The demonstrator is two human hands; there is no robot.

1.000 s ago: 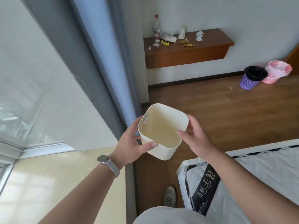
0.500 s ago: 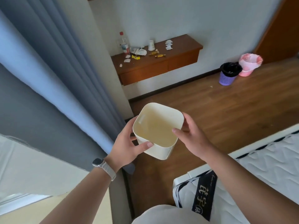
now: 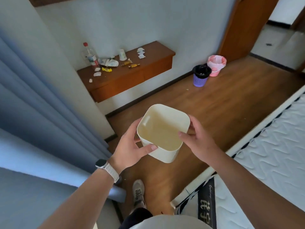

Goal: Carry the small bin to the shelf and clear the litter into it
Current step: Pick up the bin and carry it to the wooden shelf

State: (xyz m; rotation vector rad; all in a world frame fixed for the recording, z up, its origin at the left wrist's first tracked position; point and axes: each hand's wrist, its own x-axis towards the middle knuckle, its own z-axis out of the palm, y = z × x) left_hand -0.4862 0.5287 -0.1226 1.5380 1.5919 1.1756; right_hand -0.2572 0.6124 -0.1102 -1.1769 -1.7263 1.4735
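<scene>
I hold a small cream square bin (image 3: 162, 129) in front of me, open side up and with nothing visible inside. My left hand (image 3: 130, 147) grips its left and near wall; my right hand (image 3: 197, 139) grips its right wall. Ahead, a wall-mounted wooden shelf (image 3: 132, 75) carries litter: a clear bottle with a red cap (image 3: 90, 55), a paper cup (image 3: 122, 54), crumpled white paper (image 3: 109, 62), yellow and gold candy wrappers (image 3: 130, 64) and several white scraps (image 3: 141, 52). The shelf is well beyond the bin.
A blue curtain (image 3: 41, 104) hangs at the left. A white mattress (image 3: 267, 154) fills the right. On the wooden floor by the wall stand a purple basket with a black liner (image 3: 200, 76) and a pink bin (image 3: 216, 64). A doorway (image 3: 247, 27) opens at the far right.
The view has swung right and forward: the window is out of view and the shelf and both floor bins are closer. Both hands keep the same grip on the bin.
</scene>
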